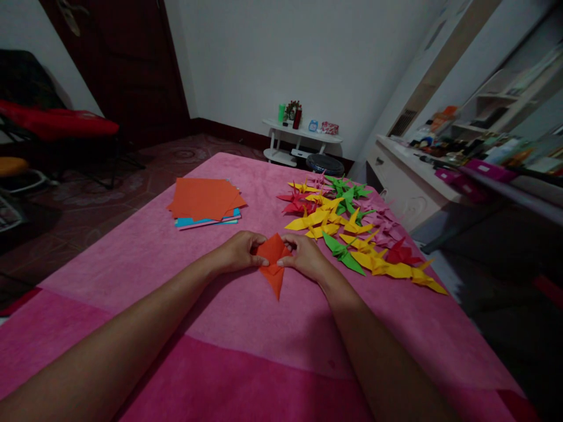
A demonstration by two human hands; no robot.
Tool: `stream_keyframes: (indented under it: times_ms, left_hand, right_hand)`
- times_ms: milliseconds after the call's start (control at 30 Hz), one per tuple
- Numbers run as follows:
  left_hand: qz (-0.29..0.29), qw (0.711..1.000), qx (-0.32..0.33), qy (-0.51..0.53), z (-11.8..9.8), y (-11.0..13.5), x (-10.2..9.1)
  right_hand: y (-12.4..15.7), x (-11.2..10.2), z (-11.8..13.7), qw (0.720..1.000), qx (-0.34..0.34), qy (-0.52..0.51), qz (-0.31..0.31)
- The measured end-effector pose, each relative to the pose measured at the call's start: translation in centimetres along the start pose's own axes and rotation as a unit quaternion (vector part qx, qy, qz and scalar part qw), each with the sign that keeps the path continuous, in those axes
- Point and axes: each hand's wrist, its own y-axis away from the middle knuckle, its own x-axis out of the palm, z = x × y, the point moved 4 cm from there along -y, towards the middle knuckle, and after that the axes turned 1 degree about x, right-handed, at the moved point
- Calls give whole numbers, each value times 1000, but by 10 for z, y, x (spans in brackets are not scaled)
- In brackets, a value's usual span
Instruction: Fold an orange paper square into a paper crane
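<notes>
An orange sheet of origami paper (276,271), folded to a kite-like diamond with one long point towards me, lies on the pink cloth between my hands. My left hand (246,251) pinches its left edge, thumb on top. On the opposite edge my right hand (303,255) grips it the same way, its thumb close to the middle creases. The fingers under the paper are partly hidden. Just right of my right hand rests a green folded paper crane (342,253), the nearest of a large group.
Yellow paper cranes (314,218), with red, green and pink ones, cover the table's right side. A stack of orange paper (206,198) over blue and pink sheets lies at left. Beyond stand a white shelf (303,130), a cluttered dresser (404,176) and a red-covered chair (57,126).
</notes>
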Motion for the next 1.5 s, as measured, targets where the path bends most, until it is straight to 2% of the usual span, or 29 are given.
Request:
stream_keyframes:
  times_ms: [67, 133, 233, 533, 767, 1033, 1233, 1500]
  left_hand:
    - [48, 997, -5, 59, -1, 2, -4]
    - [64, 995, -15, 80, 1, 3, -9]
    - [60, 995, -16, 72, 5, 4, -13]
    - [19, 998, 31, 41, 2, -3, -1]
    - [50, 996, 47, 59, 0, 0, -3]
    - [49, 998, 31, 31, 1, 0, -2]
    - [-8, 999, 33, -42, -2, 2, -1]
    - [-11, 992, 60, -115, 3, 3, -3]
  right_hand:
    - [0, 0, 2, 1000, -4, 12, 1]
    - [0, 1, 3, 1000, 1, 11, 4]
    - [0, 2, 3, 1000, 13, 3, 9]
    - [1, 3, 2, 1000, 15, 6, 14]
    - [0, 3, 4, 1000, 20, -2, 17]
    - [0, 3, 6, 1000, 11, 4, 16]
    - [-1, 4, 2, 1000, 9, -5, 14]
    - [2, 5, 1, 998, 7, -37, 53]
